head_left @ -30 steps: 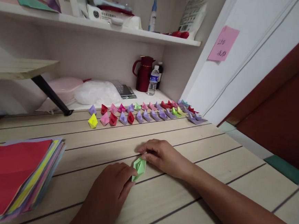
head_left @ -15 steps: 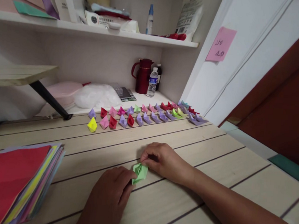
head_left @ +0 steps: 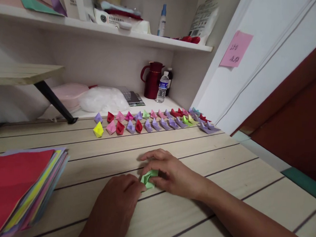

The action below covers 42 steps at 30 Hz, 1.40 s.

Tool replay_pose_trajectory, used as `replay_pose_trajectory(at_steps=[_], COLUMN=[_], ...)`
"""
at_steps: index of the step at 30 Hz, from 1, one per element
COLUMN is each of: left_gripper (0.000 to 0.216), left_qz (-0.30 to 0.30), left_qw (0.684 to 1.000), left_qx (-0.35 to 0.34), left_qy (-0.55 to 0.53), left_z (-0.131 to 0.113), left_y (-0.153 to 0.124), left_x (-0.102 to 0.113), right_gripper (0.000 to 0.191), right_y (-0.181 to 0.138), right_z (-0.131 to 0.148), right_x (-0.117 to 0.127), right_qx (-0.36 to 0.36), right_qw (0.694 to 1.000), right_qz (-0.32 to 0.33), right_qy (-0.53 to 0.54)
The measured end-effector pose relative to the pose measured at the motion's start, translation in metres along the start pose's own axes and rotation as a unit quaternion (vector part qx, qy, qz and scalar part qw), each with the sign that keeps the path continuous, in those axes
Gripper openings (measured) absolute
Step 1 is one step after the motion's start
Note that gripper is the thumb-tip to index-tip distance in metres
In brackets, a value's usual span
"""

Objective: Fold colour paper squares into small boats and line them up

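Head: green paper [head_left: 148, 180] (part-hidden)

The small folded paper piece [head_left: 148, 178] is light green, the planked wooden desk [head_left: 166, 217] pale beige with dark parallel lines, the top rectangular paper sheet [head_left: 10, 183] red.
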<state>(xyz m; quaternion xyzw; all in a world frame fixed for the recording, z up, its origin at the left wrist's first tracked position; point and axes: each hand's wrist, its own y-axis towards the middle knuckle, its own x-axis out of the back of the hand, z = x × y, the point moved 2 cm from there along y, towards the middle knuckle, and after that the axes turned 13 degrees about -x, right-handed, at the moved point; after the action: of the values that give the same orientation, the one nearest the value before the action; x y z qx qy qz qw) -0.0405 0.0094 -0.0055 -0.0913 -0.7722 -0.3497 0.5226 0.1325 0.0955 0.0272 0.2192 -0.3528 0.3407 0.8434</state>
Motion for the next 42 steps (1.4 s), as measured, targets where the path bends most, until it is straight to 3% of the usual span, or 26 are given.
replay_pose_trajectory(at_steps=[8,17,30,34,39,42], left_gripper=[0.021,0.022,0.023,0.023,0.043,0.045], left_qz=[0.014,-0.015,0.0,-0.021,-0.079,-0.078], left_qw=[1.0,0.999,0.999,0.997,0.985,0.985], left_qx=[-0.003,-0.017,0.044,0.067,0.146,0.146], left_qy=[0.024,0.033,-0.015,-0.037,-0.05,-0.049], left_z=[-0.002,0.002,0.004,0.008,0.01,0.012], left_y=[0.002,-0.001,-0.001,-0.003,-0.008,-0.008], left_x=[0.002,-0.002,-0.001,-0.002,-0.004,-0.005], right_gripper=[0.018,0.026,0.006,0.007,0.01,0.012], right_y=[0.0,-0.001,-0.001,-0.001,0.001,0.002], right_z=[0.001,0.0,0.003,0.003,-0.005,-0.008], right_x=[0.001,0.0,0.002,0.003,0.004,0.004], right_qx=[0.023,0.03,0.028,0.01,-0.029,-0.044], right_qw=[0.996,0.994,0.994,0.994,0.994,0.994], right_qz=[-0.028,-0.026,-0.037,-0.05,-0.085,-0.099], right_qy=[-0.087,-0.105,-0.098,-0.097,-0.06,-0.03])
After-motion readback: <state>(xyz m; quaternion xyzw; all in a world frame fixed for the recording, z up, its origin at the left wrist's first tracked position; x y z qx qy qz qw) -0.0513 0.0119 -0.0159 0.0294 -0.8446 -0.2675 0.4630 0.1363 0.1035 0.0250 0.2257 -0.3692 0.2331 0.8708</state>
